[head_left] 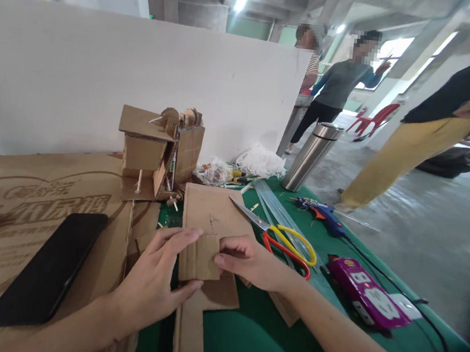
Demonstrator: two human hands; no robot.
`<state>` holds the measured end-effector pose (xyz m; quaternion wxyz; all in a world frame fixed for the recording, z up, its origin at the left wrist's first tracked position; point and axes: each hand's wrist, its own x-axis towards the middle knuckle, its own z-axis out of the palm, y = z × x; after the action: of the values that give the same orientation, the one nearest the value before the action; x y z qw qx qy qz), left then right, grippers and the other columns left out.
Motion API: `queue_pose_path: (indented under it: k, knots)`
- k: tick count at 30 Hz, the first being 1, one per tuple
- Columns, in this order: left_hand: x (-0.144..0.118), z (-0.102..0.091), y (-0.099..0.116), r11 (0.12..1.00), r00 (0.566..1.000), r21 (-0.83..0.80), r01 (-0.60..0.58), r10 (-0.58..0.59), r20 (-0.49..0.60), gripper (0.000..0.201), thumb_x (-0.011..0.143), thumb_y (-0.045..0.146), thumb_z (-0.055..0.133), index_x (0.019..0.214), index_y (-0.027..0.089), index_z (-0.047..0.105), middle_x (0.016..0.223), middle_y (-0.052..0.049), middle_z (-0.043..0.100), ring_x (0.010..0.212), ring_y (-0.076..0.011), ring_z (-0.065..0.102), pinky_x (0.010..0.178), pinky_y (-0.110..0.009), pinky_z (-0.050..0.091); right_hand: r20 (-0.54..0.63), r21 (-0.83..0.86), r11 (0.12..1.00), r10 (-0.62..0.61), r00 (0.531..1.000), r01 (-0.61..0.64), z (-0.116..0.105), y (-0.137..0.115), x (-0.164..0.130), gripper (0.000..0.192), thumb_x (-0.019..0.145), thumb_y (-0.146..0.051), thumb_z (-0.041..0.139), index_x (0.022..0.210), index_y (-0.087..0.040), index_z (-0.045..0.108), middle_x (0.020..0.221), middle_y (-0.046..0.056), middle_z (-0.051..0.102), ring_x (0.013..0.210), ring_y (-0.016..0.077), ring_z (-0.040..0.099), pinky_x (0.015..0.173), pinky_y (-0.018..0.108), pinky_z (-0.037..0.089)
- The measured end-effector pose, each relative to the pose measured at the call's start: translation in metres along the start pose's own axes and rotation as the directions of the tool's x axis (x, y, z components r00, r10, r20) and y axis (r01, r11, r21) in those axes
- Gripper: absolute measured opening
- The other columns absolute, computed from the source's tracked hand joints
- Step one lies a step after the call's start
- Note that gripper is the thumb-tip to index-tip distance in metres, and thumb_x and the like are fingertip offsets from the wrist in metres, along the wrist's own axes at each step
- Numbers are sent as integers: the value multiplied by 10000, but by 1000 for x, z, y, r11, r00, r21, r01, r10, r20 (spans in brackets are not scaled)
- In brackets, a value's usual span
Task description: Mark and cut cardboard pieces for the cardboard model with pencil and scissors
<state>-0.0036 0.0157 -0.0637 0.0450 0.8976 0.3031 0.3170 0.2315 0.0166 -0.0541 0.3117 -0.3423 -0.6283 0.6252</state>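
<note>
A small square of cardboard is held between both my hands, over a larger cut sheet of cardboard with pen marks on it. My left hand grips the square's left side, thumb at the lower edge and fingers at the top. On its right edge, my right hand pinches it between thumb and curled fingers. Scissors with one yellow and one red handle lie just beyond my right hand, blades apart. Behind the sheet stands a cardboard model with sticks and round pieces on top.
A black phone lies on flat cardboard at left. At right are a blue glue gun with a cord, a purple case, clear glue sticks and a steel flask. A white partition stands behind; people stand beyond the table.
</note>
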Motion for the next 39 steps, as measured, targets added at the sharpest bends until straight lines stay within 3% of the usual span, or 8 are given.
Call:
queue_pose_path:
  k: [8,16,22,25,27,29,34,39]
  knots:
    - [0,-2,1,1000,1000,-9,11,-11,-5,713,806,169,689,1398,191,292,1324,-140,578,1195,-310,504,982,-496,523,60,68,998,7,998,-12,-3,5,1,122,780,-274,647,846,-171,646,825,12,644,778,160,609,788,320,478]
    - [1,-2,2,1000,1000,0,22,-22,-17,709,806,186,680,1405,207,302,1320,-138,593,1192,-321,527,956,-518,531,47,-47,999,2,999,0,-1,1,1,297,833,-453,678,866,-161,635,808,13,621,748,146,580,754,302,488]
    - [2,-3,3,999,999,8,32,-32,-17,679,794,175,690,1373,217,339,1286,-144,609,1156,-329,559,922,-520,540,-21,-256,966,19,1000,-24,-1,-10,-3,367,859,-508,556,924,-159,648,830,52,677,774,186,640,740,325,521]
    - [2,-4,3,999,999,20,44,-43,-23,668,790,188,702,1359,224,354,1249,-139,615,1136,-332,569,910,-527,540,-270,-514,847,-7,963,-138,-17,-16,-14,319,915,-422,474,1029,-184,652,986,86,700,939,229,647,862,364,489]
    - [2,-4,4,999,999,19,47,-47,-21,663,789,194,709,1350,228,357,1236,-135,615,1131,-331,574,905,-529,540,-490,-660,678,-64,869,-322,-34,-15,-26,305,935,-330,438,1125,-183,626,1169,130,653,1092,286,588,975,440,403]
    - [2,-5,4,999,999,17,51,-51,-9,656,790,192,710,1341,220,356,1234,-139,607,1131,-330,576,910,-531,536,-605,-698,529,-74,793,-483,-51,-10,-41,300,899,-250,455,1126,-131,612,1193,203,619,1178,382,514,1009,540,319]
    - [1,-5,4,998,998,28,60,-60,-1,605,805,205,691,1314,218,366,1221,-143,587,1144,-332,586,958,-573,503,-649,-719,288,47,759,-632,-69,3,-67,405,780,-199,597,1182,-153,589,993,162,685,1000,398,608,860,482,410]
    - [0,-6,4,996,996,14,89,-89,6,569,797,200,694,1275,237,387,1227,-136,541,1161,-317,588,944,-533,541,-668,-701,254,91,738,-666,-67,6,-62,314,744,-187,595,1056,-152,614,854,132,701,865,389,646,763,436,417]
